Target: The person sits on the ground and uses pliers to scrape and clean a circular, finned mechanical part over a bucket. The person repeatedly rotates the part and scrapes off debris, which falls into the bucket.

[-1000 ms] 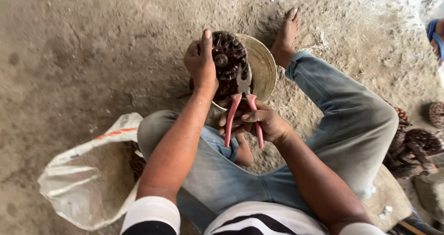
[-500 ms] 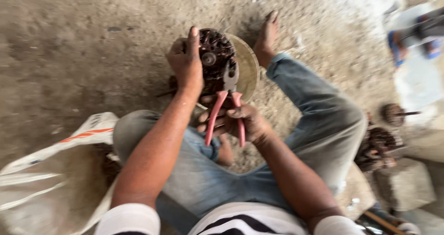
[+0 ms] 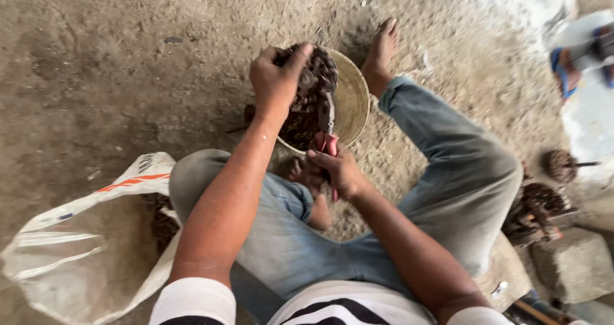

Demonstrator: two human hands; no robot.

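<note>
We see a dark, rusty motor coil (image 3: pixel 313 88), a round lump wound with grimy wire, resting on the rim of a shallow tan bowl (image 3: pixel 352 101) that sits on the concrete floor (image 3: pixel 115 56). The left hand (image 3: pixel 276 82) is clenched over the top and near side of the coil, fingers curled around it. The right hand (image 3: pixel 339 171), just below the bowl, is closed around the red handles of a pair of pliers (image 3: pixel 327 123); the handles look squeezed together, and the dark nose of the pliers points up into the coil, touching it at its right side.

Just beyond the bowl, a bare foot (image 3: pixel 380 50) rests on the floor, its heel beside the bowl's far rim; the leg in blue jeans (image 3: pixel 460 171) bends away to the right of the bowl. A second bare foot (image 3: pixel 307 184) lies tucked below the bowl, partly hidden behind the right hand.

Well to the left of the bowl and lower, a white woven sack (image 3: pixel 83 235) with an orange stripe lies open on the floor, dark pieces showing in its mouth. Well to the right of the bowl, more rusty coils (image 3: pixel 537 210) are heaped beside a grey stone block (image 3: pixel 572 264).
</note>
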